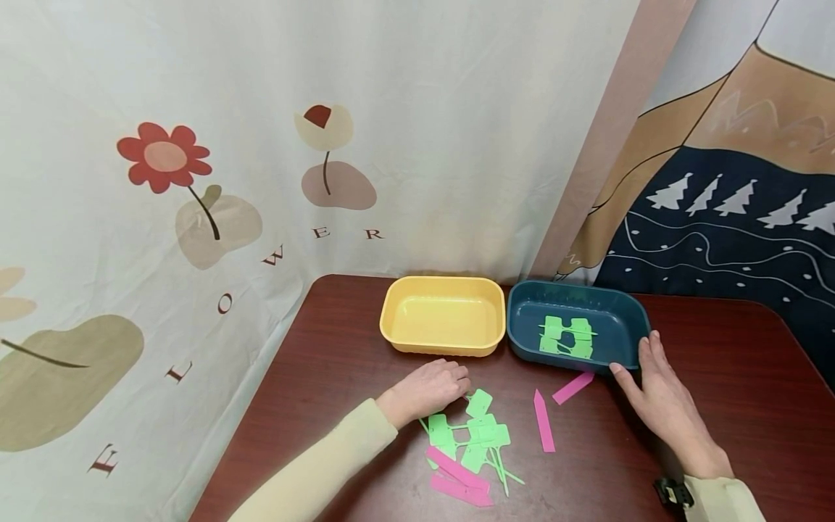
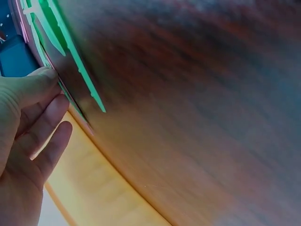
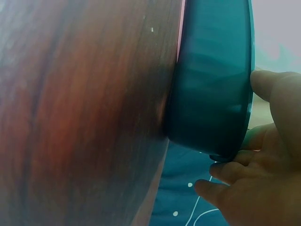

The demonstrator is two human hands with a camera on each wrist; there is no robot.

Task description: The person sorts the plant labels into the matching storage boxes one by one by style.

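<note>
My left hand (image 1: 430, 389) reaches over the left edge of a loose pile of green plant labels with square heads and thin stems. Its thumb and forefinger pinch a green plant label (image 1: 479, 403); in the left wrist view, the other fingers (image 2: 56, 141) are spread below. Pink pointed plant labels (image 1: 459, 491) lie at the pile's near side. My right hand (image 1: 672, 406) rests at the front right corner of a dark blue basin (image 1: 626, 319), thumb on the rim, fingers along the outer side. Several green labels (image 1: 583, 338) lie inside that basin.
A yellow basin (image 1: 443, 319) stands left of the blue one, with bare inside. Two pink labels, one upright in view (image 1: 544, 422) and one slanted (image 1: 574, 388), lie in front of the blue basin on the brown table (image 1: 313, 377). Printed curtains (image 1: 457, 145) hang behind.
</note>
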